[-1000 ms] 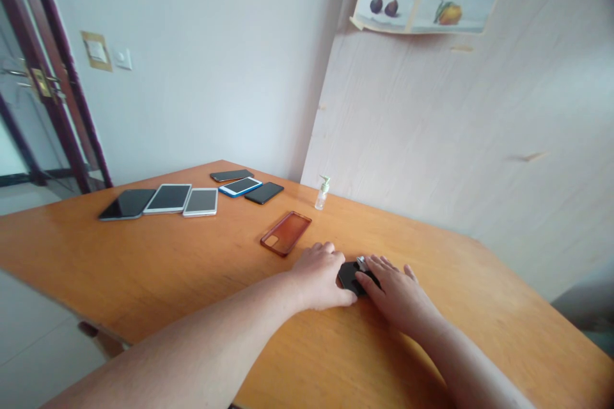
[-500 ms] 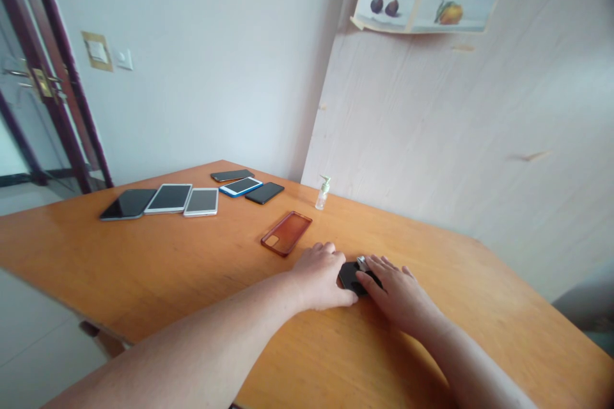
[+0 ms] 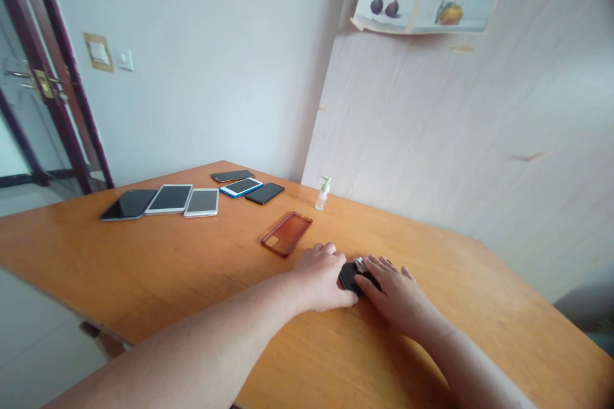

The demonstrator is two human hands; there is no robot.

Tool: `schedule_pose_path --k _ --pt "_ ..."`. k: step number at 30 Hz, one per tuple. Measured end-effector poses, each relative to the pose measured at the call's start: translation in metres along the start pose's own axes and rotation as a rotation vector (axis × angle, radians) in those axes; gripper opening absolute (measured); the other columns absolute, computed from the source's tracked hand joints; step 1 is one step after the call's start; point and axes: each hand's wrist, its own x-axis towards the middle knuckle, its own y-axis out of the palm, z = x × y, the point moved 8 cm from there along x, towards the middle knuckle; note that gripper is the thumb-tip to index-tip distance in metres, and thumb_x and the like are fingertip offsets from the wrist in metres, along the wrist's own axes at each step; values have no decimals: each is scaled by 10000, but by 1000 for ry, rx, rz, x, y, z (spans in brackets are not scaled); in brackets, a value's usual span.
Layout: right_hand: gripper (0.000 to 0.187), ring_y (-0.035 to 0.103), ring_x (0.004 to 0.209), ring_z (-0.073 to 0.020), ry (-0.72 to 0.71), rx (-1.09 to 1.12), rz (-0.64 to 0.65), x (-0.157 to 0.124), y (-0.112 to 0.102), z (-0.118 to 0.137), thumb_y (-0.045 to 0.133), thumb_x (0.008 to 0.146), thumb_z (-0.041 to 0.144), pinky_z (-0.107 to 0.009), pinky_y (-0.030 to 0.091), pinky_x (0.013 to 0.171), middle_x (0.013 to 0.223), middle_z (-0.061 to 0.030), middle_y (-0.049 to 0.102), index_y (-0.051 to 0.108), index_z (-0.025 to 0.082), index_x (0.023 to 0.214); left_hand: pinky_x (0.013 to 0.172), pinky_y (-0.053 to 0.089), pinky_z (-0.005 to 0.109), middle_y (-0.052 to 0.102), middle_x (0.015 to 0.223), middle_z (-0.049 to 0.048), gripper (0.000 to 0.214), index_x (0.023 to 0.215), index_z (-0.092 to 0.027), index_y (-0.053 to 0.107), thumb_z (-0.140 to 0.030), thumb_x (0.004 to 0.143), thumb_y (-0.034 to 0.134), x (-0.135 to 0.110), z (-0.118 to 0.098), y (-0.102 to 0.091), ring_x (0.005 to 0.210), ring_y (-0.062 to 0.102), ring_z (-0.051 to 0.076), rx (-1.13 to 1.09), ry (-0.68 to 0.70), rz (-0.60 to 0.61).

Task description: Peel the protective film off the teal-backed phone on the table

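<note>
A small black object (image 3: 349,275), probably a phone or a phone case with a pale bit at its far corner, lies flat on the orange wooden table (image 3: 182,262). My left hand (image 3: 322,276) rests at its left edge, fingers curled and thumb against its side. My right hand (image 3: 394,291) lies on its right part, fingers stretched forward and flat. Most of the object is hidden between and under my hands. A translucent red-brown phone case (image 3: 286,233) lies just beyond my left hand.
Further left on the table lie several phones and tablets in a row (image 3: 167,199); a blue-edged phone (image 3: 240,186) and a black phone (image 3: 265,193) are among them. A small pump bottle (image 3: 323,194) stands by the wall. A door (image 3: 43,83) is at far left.
Both hands stay on the black object; my right hand has crept a little to the left over it. Nothing else has moved.
</note>
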Motion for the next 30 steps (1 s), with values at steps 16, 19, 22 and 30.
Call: schedule_pose_path --k 16,19,22,30 --pt "563 356 1399 -335 -29 5 14 -1 0 6 313 965 587 -671 208 1104 1481 -88 466 467 298 1423 824 487 365 600 1004 84 498 941 -221 625 -631 659 657 0 2 3 980 583 279 -5 9 -19" --pt "520 384 1380 -341 8 -20 1 -2 -5 4 307 974 562 -727 175 1076 1457 -74 498 505 307 1382 824 485 369 598 1017 83 505 951 -225 625 -635 658 657 0 2 2 983 585 281 -5 1 -6" --pt "520 384 1380 -337 42 -22 -5 -2 -6 0 314 973 554 -723 181 1077 1457 -73 498 512 287 1372 820 484 371 598 1015 84 491 926 -226 623 -637 660 654 0 1 2 986 586 285 -3 4 3" --pt "582 335 1413 -320 -38 10 27 -2 -1 8 302 964 591 -661 195 1115 1494 -81 451 460 271 1423 836 486 369 605 1016 83 493 943 -225 618 -632 667 655 0 1 0 998 590 283 5 2 -1"
